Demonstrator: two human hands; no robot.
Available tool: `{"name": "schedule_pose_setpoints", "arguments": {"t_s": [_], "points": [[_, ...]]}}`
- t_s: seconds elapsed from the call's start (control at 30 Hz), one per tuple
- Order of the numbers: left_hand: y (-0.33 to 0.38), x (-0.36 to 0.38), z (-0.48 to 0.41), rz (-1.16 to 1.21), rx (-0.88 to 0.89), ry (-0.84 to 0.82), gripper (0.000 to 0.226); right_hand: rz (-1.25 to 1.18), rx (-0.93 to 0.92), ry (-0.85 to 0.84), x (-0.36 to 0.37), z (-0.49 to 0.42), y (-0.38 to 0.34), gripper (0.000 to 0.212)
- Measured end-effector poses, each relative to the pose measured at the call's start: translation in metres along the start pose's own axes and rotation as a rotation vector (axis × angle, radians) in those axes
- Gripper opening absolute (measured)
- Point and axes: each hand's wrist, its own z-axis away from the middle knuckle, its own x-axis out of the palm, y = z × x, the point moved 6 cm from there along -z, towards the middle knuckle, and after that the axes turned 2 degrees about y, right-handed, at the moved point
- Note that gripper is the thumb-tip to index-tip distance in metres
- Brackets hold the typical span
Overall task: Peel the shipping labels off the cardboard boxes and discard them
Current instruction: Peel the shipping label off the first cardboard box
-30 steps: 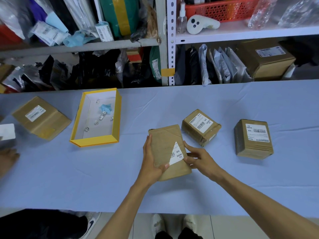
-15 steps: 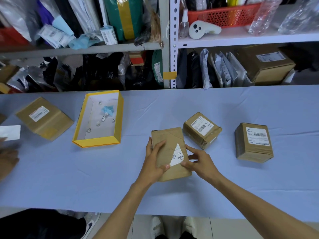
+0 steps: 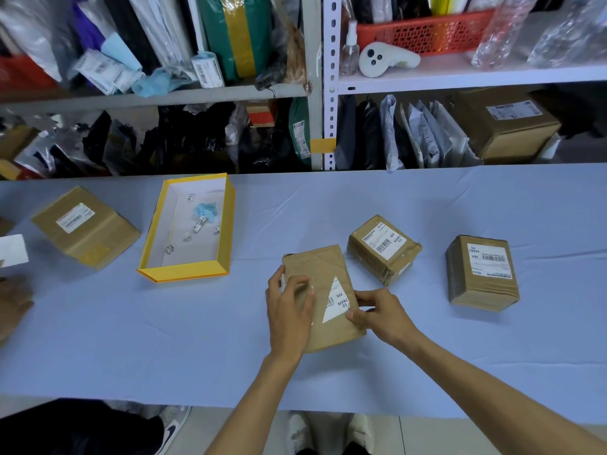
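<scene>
A flat brown cardboard box [image 3: 320, 266] lies on the blue table in front of me. A white triangular piece of shipping label [image 3: 336, 302] printed "MXRC 03" sticks to its right half. My left hand [image 3: 289, 310] rests over the box's left side, fingers spread on its top, holding it down. My right hand [image 3: 381, 311] pinches at the label's lower right corner, on the box's right edge. Two more labelled boxes stand to the right, one near [image 3: 384, 249] and one farther [image 3: 483, 274]. Another labelled box [image 3: 85, 226] sits at the far left.
A yellow-rimmed open box [image 3: 184, 269] holding small label scraps lies left of centre. At the left edge are another person's hand [image 3: 13, 303] and a white card [image 3: 11, 251]. Shelves packed with parcels and bags [image 3: 423, 136] run behind the table.
My left hand's fingers have slid further onto the top of the box. My right hand has closed in on the label's lower right corner. The box stays in place.
</scene>
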Motion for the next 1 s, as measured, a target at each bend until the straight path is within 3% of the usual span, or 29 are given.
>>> {"name": "schedule_pose_setpoints", "arguments": {"t_s": [0.23,0.73,0.8,1.0], "points": [[-0.011,-0.022,-0.01,0.206,-0.11,0.236,0.015,0.066,-0.047,-0.019,0.004,0.002,-0.002,0.029],[-0.034,-0.051,-0.023,0.292,-0.175,0.406,0.009,0.114,-0.081,0.07,0.006,0.007,0.001,0.029],[-0.031,-0.052,-0.024,0.271,-0.121,0.365,0.011,0.133,-0.073,0.117,0.005,0.005,0.003,0.028],[0.005,-0.002,-0.001,0.098,0.087,-0.055,0.01,0.156,-0.069,0.134,0.004,0.002,0.002,0.025]]}}
